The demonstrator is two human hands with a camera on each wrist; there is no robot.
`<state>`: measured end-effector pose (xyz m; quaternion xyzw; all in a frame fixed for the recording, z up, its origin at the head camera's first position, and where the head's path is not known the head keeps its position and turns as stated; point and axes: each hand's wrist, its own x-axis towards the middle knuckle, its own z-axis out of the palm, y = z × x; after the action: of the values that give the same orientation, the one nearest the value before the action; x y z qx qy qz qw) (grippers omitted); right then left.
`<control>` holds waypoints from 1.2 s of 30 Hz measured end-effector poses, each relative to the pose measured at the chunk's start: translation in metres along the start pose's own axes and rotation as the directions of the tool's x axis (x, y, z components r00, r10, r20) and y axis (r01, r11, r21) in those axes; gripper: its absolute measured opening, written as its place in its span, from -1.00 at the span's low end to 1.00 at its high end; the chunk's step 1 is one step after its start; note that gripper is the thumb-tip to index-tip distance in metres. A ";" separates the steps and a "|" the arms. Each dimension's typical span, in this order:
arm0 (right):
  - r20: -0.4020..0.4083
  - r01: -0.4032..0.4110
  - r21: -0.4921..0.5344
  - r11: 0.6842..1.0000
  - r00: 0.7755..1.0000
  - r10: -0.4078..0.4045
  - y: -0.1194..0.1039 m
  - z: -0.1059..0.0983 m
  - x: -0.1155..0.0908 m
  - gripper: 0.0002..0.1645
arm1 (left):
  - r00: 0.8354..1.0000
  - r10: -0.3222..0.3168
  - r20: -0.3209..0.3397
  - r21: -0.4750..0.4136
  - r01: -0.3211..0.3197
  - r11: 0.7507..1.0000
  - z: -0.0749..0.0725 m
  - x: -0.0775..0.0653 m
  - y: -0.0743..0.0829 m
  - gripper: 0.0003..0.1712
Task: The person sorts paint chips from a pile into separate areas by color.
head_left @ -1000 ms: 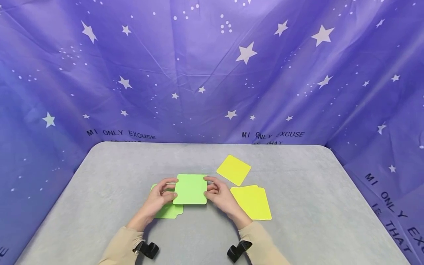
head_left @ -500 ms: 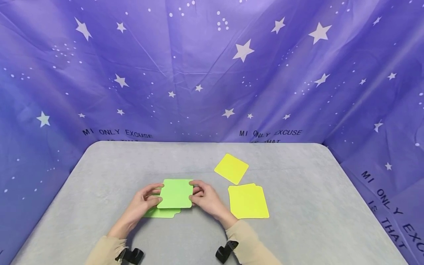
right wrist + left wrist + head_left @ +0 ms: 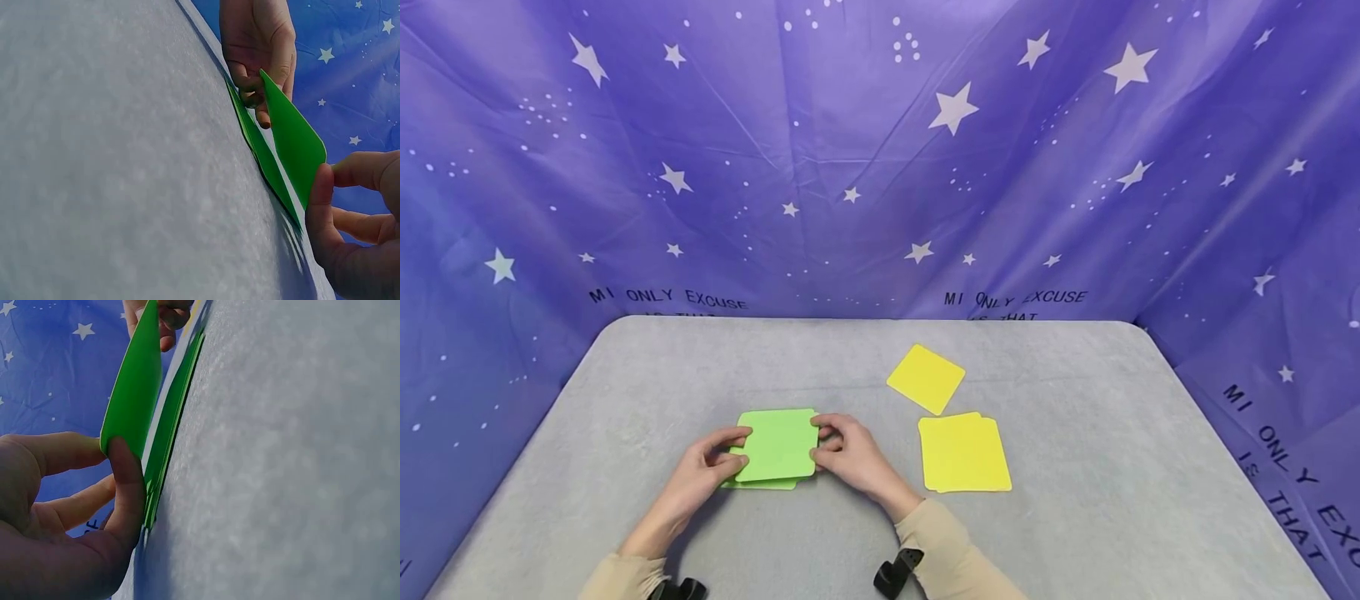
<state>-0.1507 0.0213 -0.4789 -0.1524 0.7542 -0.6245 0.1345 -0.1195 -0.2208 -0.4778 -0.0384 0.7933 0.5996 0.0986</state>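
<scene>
A square green card [image 3: 778, 445] with rounded corners is held by its two sides, a little above a low pile of green cards [image 3: 775, 484]. My left hand [image 3: 702, 472] pinches its left edge between thumb and fingers. On the opposite edge, my right hand [image 3: 852, 457] pinches it the same way. Both wrist views show a gap between the held card [image 3: 134, 387] and the green pile [image 3: 262, 153] lying flat on the table. Most of the pile is hidden under the held card in the head view.
Right of my hands lies a slightly uneven pile of yellow cards [image 3: 966, 454]. Behind it, a single-looking yellow card [image 3: 926, 379] lies turned at an angle. The grey table [image 3: 1075, 533] ends at a purple star-patterned cloth [image 3: 880, 167].
Both hands have carried the green card leftward and lower, from beside the green pile to over it. The yellow cards have stayed in place.
</scene>
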 end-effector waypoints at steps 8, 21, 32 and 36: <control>0.008 0.014 -0.047 0.999 1.000 -0.013 -0.003 0.001 -0.001 -0.46 | 0.996 0.039 -0.083 0.067 -0.033 0.997 -0.009 -0.003 0.000 -0.59; -0.033 0.038 -0.149 0.988 0.999 -0.043 0.002 -0.023 -0.004 -0.68 | 0.992 0.078 -0.102 0.059 -0.072 0.996 -0.008 -0.002 0.001 -0.66; -0.063 0.020 -0.129 0.991 0.998 -0.028 0.002 -0.052 -0.010 -0.70 | 0.994 0.080 -0.077 0.042 -0.077 0.996 0.014 0.011 0.011 -0.68; -0.078 0.000 -0.117 0.993 0.997 -0.009 0.001 -0.064 -0.012 -0.70 | 0.994 0.088 -0.068 0.031 -0.086 0.996 0.021 0.015 0.013 -0.69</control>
<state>-0.1652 0.0839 -0.4675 -0.1372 0.7938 -0.5849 0.0940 -0.1342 -0.1958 -0.4742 -0.0230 0.8055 0.5904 0.0453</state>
